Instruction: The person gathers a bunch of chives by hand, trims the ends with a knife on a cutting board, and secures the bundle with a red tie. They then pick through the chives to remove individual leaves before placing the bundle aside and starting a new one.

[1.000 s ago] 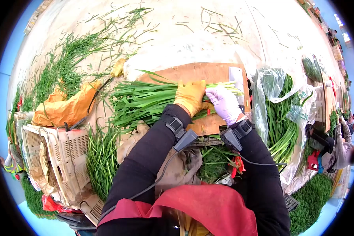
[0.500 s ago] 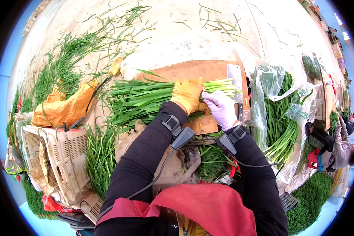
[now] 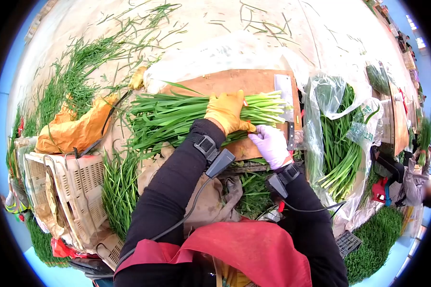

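Note:
A thick bundle of green chives (image 3: 172, 117) lies across a wooden board (image 3: 225, 81), pale stem ends pointing right. My left hand (image 3: 227, 111), in a yellow glove, is clamped over the bundle near its stem end. My right hand (image 3: 270, 143), in a purple glove, sits at the bundle's near side with its fingertips pinched against my left thumb. What those fingertips hold is hidden. A cleaver (image 3: 286, 93) lies on the board just right of the stem ends, handle toward me.
A clear plastic bag of chives (image 3: 340, 138) stands to the right. An orange cloth (image 3: 74, 129) and a beige plastic crate (image 3: 67, 191) are on the left, with loose chives (image 3: 119, 186) beside the crate. Another person (image 3: 416, 177) works at the far right.
My right hand has drawn back off the top of the bundle toward me and down to its near edge. My left hand keeps its grip; the bundle shifted slightly up.

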A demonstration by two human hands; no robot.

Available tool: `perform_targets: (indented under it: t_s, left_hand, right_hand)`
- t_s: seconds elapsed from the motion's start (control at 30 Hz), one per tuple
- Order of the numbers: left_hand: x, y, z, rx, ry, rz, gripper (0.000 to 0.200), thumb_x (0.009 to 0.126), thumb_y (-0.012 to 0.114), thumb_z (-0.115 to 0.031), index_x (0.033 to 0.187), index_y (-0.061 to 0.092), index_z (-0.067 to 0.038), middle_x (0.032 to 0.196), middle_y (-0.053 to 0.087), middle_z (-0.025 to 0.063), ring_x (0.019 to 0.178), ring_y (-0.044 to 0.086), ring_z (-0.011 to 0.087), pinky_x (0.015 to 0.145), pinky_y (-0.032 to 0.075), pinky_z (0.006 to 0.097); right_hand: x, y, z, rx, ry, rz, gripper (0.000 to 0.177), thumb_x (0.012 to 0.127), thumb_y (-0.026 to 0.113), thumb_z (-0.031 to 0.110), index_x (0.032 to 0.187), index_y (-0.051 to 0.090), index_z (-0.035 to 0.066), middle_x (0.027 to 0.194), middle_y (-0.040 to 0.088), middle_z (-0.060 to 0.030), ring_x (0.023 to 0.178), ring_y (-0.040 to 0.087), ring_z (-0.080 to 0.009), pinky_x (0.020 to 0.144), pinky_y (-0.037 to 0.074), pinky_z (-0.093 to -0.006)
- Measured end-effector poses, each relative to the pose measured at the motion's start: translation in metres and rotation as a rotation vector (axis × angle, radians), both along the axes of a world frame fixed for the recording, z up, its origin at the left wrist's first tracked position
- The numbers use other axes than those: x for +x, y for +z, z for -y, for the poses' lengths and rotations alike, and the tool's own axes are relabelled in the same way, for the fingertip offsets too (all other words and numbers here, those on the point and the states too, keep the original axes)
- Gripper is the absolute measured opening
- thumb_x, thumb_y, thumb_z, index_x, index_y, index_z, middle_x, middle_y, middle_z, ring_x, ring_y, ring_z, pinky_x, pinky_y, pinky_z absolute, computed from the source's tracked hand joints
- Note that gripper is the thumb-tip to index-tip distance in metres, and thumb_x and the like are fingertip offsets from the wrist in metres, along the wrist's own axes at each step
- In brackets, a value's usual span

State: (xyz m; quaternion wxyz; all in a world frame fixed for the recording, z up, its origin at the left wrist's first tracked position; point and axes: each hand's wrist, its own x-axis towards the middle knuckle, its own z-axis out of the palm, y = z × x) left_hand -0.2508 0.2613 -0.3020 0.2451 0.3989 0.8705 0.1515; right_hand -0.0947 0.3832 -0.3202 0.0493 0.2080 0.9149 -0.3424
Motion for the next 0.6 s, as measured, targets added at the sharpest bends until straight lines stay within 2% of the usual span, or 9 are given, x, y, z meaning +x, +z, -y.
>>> perform_targets:
  t_s: [0.13,0.2,0.23,0.33,0.47,0.6]
  left_hand:
    - [0.000,0.014,0.002,-0.028,-0.039,0.010,0.097,0.055,0.083,-0.062,0.127,0.048,-0.007,0.118,0.060,0.0113,0.117,0.055,0.0325,0.098,0.038,0.0495]
    - [-0.001,0.010,0.004,-0.013,-0.056,-0.010,0.101,0.053,0.084,-0.061,0.130,0.046,-0.007,0.121,0.059,0.0117,0.119,0.054,0.0325,0.099,0.037,0.0497]
    - [-0.003,0.012,0.004,-0.031,-0.071,0.006,0.103,0.053,0.085,-0.059,0.132,0.045,-0.007,0.123,0.058,0.0119,0.120,0.053,0.0324,0.099,0.037,0.0500]
    - [-0.006,0.020,0.004,-0.079,-0.103,0.040,0.108,0.052,0.086,-0.056,0.137,0.042,-0.006,0.126,0.056,0.0124,0.123,0.051,0.0323,0.100,0.038,0.0508]
    - [-0.004,0.021,0.002,-0.137,-0.130,0.023,0.107,0.052,0.086,-0.054,0.137,0.042,-0.006,0.125,0.057,0.0126,0.122,0.052,0.0323,0.098,0.039,0.0517]
    - [0.000,0.025,-0.001,-0.192,-0.124,0.077,0.099,0.053,0.085,-0.054,0.131,0.046,-0.007,0.122,0.060,0.0137,0.117,0.057,0.0320,0.098,0.040,0.0525]
  right_hand:
    - [0.004,-0.043,0.000,-0.144,0.002,-0.178,0.025,0.083,0.071,0.021,0.103,0.068,0.005,0.085,0.067,-0.0124,0.075,0.066,-0.0270,0.070,0.052,-0.0348]
    - [0.007,-0.052,-0.001,-0.281,-0.015,-0.218,0.022,0.084,0.070,0.017,0.102,0.068,0.004,0.084,0.067,-0.0122,0.075,0.066,-0.0252,0.071,0.052,-0.0335]
    - [0.007,-0.042,0.002,-0.298,-0.039,-0.269,0.018,0.084,0.068,0.010,0.100,0.068,0.004,0.085,0.067,-0.0114,0.077,0.067,-0.0230,0.071,0.053,-0.0317]
    - [0.006,-0.028,0.004,-0.257,-0.065,-0.320,0.014,0.083,0.068,0.006,0.097,0.068,0.004,0.086,0.067,-0.0106,0.079,0.067,-0.0231,0.072,0.053,-0.0311]
    - [-0.004,-0.003,0.008,-0.057,0.063,-0.416,0.011,0.083,0.069,0.005,0.093,0.068,0.004,0.086,0.067,-0.0107,0.075,0.066,-0.0223,0.068,0.052,-0.0302]
    - [-0.015,-0.019,0.008,-0.345,-0.091,-0.379,0.009,0.083,0.069,0.004,0.092,0.067,0.003,0.082,0.065,-0.0099,0.072,0.064,-0.0218,0.066,0.051,-0.0302]
